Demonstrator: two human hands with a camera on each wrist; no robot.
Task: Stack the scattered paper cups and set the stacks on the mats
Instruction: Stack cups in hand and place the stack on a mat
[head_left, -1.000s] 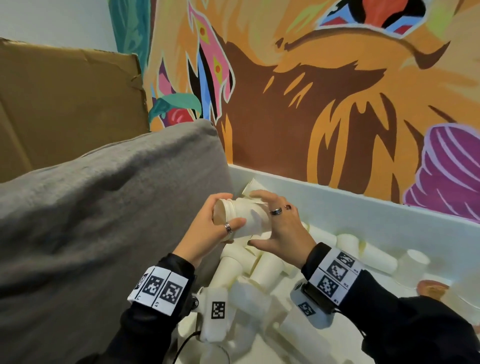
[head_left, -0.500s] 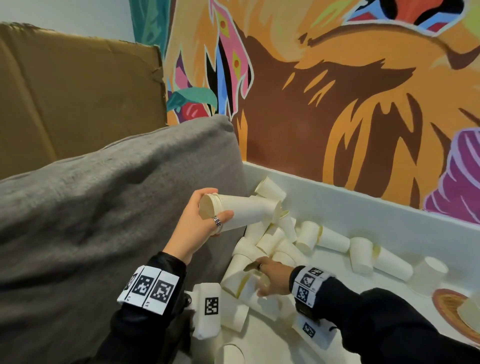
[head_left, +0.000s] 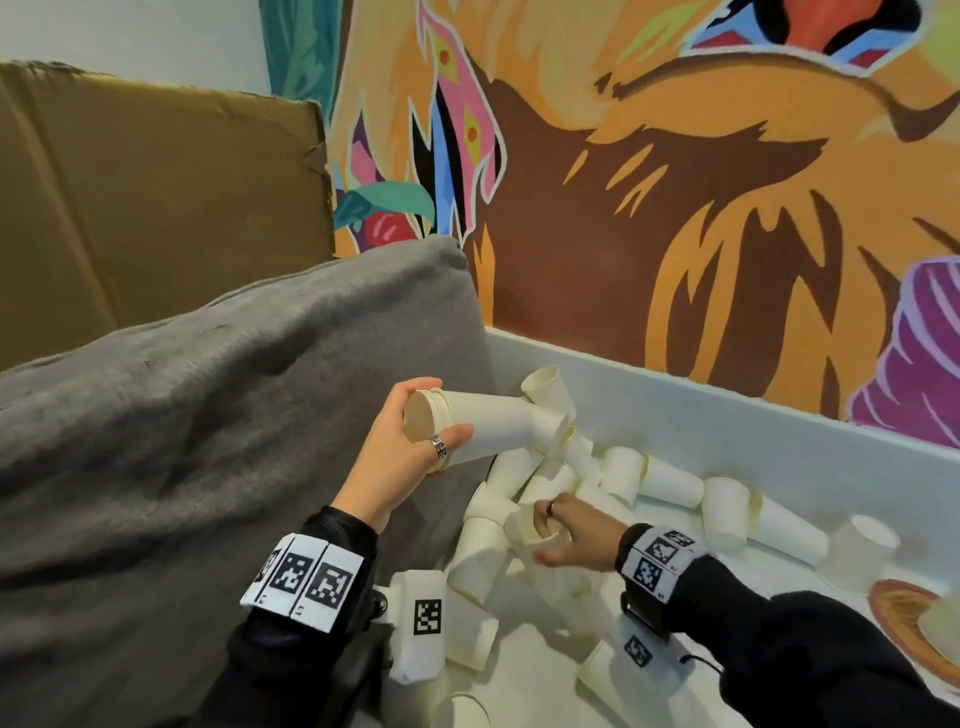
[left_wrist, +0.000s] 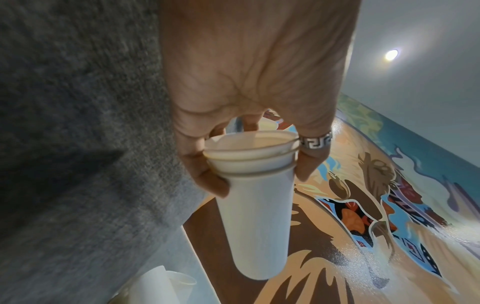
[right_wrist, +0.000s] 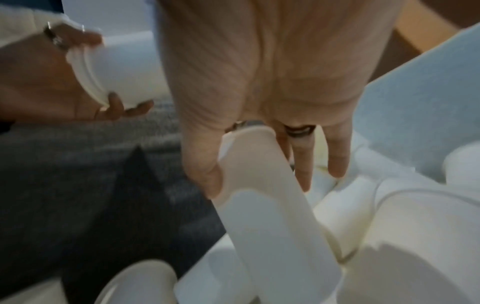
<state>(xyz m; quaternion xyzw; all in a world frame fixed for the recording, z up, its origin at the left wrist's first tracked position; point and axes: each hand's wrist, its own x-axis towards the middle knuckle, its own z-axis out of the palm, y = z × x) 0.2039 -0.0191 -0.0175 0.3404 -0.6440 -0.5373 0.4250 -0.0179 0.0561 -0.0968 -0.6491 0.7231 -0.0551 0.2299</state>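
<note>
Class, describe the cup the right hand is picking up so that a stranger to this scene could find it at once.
Start at the big grey cushion; beside it a white tray holds a heap of loose paper cups. Low in that heap, near the cushion, lies the cup pinched by the right hand. Unlike its neighbours, it has fingers on it, and unlike the stack in the left hand, it is single.

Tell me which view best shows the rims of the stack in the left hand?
The left wrist view: the stack is close and sharp, and the left hand holds it at the nested rims. The head view shows the stack smaller, rims crowded. The right wrist view shows it blurred.
</note>
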